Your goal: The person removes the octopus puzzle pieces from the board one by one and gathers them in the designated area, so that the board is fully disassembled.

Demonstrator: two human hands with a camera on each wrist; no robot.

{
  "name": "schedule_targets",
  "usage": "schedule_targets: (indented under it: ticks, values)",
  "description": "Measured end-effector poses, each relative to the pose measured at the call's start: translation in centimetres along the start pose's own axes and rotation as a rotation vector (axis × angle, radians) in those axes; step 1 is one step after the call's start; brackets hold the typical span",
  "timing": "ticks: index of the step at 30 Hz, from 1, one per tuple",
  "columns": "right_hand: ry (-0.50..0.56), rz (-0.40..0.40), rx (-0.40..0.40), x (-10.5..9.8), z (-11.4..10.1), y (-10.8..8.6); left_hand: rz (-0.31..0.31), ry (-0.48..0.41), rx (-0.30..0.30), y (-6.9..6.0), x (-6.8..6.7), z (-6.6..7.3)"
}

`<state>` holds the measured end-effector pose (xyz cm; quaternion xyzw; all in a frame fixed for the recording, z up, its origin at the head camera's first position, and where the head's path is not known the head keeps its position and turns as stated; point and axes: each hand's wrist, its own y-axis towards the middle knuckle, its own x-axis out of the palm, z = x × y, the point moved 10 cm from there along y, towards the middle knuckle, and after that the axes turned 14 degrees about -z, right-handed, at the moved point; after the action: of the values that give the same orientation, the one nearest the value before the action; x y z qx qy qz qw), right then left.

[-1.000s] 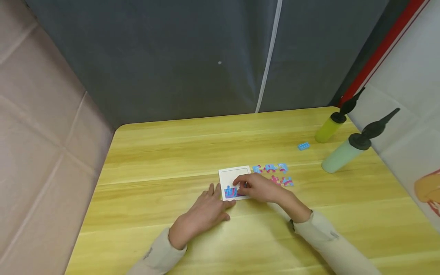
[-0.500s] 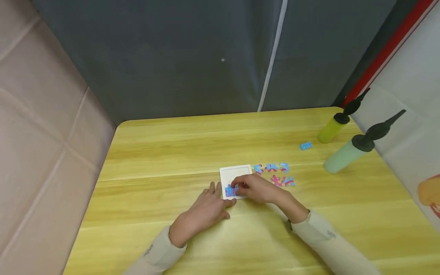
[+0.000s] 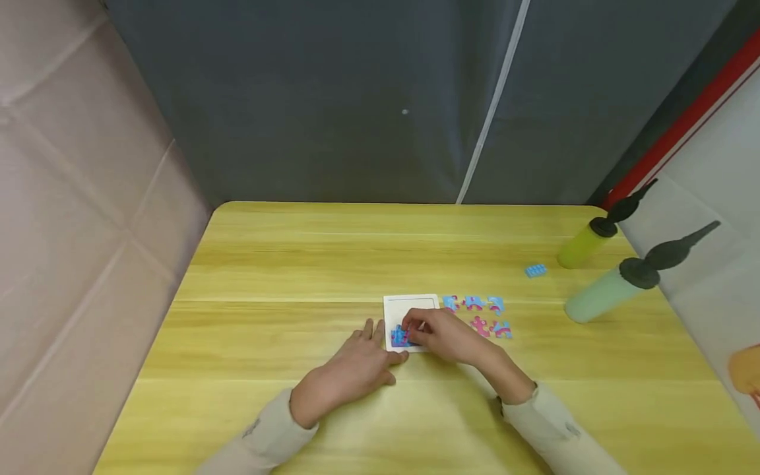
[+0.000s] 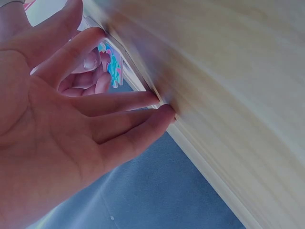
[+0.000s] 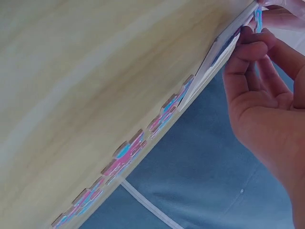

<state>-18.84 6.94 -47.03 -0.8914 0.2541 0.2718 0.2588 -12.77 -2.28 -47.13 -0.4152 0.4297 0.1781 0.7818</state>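
Note:
A white puzzle tray [image 3: 396,305] lies on the table, with blue and purple jigsaw pieces [image 3: 399,336] in its lower left part. My right hand [image 3: 442,336] is over the tray and pinches a jigsaw piece [image 4: 113,66], which stands tilted up from the tray in the left wrist view. Its fingers cover much of the tray's lower right. My left hand [image 3: 359,363] rests at the tray's lower left, fingers fairly straight, touching the left and near edges. Right of the tray lie several loose pieces, among them a pink jigsaw piece [image 3: 479,326].
A small blue toy brick [image 3: 536,270] lies farther back on the right. Beyond it stand a yellow-green cylinder [image 3: 578,248] and a pale green cylinder [image 3: 602,295], both with black tops. A dark curtain [image 3: 326,119] hangs behind the table [image 3: 285,264].
The view has tilted and shifted slightly. My right fingers have moved a little leftward over the lower row of the tray, still with the jigsaw piece. My left hand stays at the tray's edge.

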Motion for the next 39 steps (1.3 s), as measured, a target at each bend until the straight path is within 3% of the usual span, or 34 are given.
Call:
schedule_targets:
  ticks: [7, 12, 25, 39]
  values:
    - [0.012, 0.052, -0.011, -0.1, -0.5, -0.1, -0.003, 0.052, -0.01, 0.3, 0.2, 0.1]
    - [0.004, 0.08, 0.006, -0.6, -0.6, 0.0, 0.037, 0.062, 0.014, 0.1, -0.2, 0.1]
    - [0.093, 0.144, 0.031, -2.0, 0.6, -1.9, 0.04, 0.018, 0.01, -0.2, -0.4, 0.2]
    - [0.133, 0.137, 0.013, -1.8, 0.8, -2.2, 0.049, 0.024, 0.021, -0.4, 0.0, -0.2]
